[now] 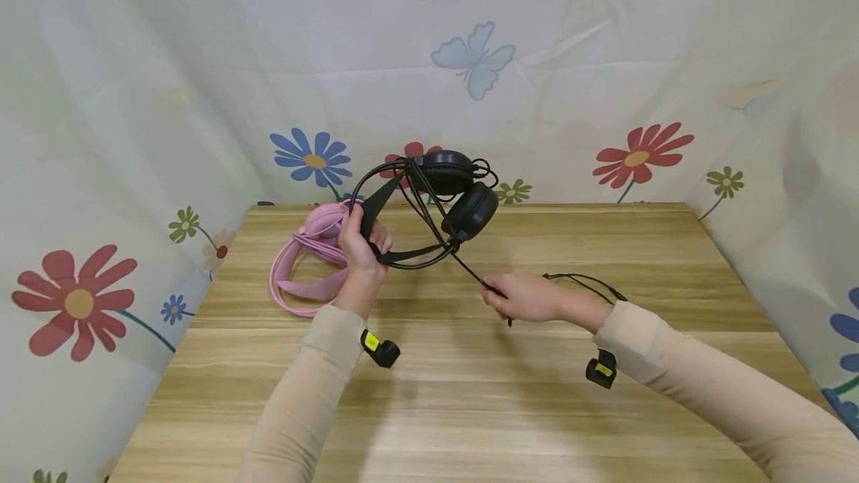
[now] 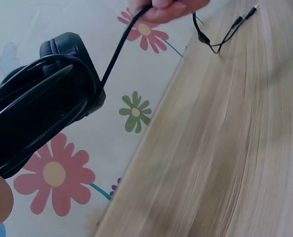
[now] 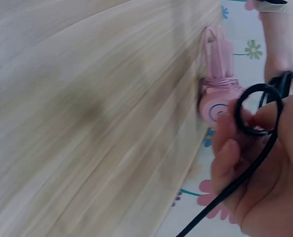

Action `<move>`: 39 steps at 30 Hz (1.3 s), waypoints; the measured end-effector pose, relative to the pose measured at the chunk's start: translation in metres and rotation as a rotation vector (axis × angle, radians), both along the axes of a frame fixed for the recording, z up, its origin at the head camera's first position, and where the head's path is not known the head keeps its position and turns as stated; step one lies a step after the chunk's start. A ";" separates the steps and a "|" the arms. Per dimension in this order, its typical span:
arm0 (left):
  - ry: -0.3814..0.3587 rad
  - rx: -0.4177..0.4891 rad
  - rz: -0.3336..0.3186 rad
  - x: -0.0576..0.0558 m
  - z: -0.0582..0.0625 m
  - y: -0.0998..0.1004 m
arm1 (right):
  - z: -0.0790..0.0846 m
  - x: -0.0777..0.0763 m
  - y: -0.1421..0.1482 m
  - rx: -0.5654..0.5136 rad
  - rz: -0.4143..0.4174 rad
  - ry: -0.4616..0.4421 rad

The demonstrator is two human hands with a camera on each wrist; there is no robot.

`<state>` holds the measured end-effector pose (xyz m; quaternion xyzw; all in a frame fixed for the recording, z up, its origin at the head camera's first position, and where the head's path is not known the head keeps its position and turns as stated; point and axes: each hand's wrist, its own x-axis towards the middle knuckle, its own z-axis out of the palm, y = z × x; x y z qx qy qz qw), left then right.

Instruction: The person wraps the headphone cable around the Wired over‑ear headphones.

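Observation:
A pair of black headphones (image 1: pixel 472 212) is held above the table by my left hand (image 1: pixel 364 243), which grips the headband. Both ear cups point away to the right, and turns of black cable run around the band. From the headphones a taut stretch of cable (image 1: pixel 468 268) leads down to my right hand (image 1: pixel 526 297), whose fingers pinch it. In the right wrist view a small cable loop (image 3: pixel 279 111) stands up at those fingers. The cable's loose end, with a splitter (image 2: pixel 203 38) and slim plugs (image 2: pixel 247 15), trails past the right hand over the tabletop.
Pink headphones (image 1: pixel 326 218) with a bundled pink cable lie on the wooden table (image 1: pixel 456 408), just behind the left hand. A pale cloth (image 1: pixel 550 95) printed with flowers and a butterfly hangs around the table's back and sides. Small black cameras (image 1: pixel 381 350) sit at both cuffs.

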<state>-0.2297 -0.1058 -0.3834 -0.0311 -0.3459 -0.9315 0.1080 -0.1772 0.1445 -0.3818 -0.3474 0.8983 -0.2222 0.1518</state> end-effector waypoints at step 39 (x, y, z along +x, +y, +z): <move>-0.100 -0.085 -0.161 0.004 -0.018 -0.017 | 0.095 -0.024 0.024 -0.159 0.171 0.387</move>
